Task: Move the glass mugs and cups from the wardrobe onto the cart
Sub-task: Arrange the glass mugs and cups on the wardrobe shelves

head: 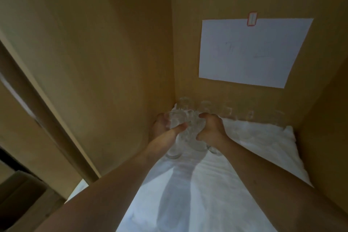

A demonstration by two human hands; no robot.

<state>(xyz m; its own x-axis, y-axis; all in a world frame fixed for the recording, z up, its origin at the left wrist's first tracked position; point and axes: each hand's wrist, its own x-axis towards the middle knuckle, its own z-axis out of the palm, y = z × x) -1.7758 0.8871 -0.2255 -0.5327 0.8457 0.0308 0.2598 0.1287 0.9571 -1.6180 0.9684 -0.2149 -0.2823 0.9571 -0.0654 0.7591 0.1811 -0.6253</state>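
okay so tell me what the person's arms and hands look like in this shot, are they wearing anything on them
Both forearms are bare as far as the frame shows, with no sleeves in view. The left hand and right hand wear no gloves. No watch, bracelet or ring shows, though the picture is dim and soft, so small items could be missed.

Two bare forearms run in from the lower edge, both without sleeves, watch, bracelet or glove. The left hand (165,128) and the right hand (211,128) are bare too, with no ring visible on the fingers; the nails look short and unpainted.
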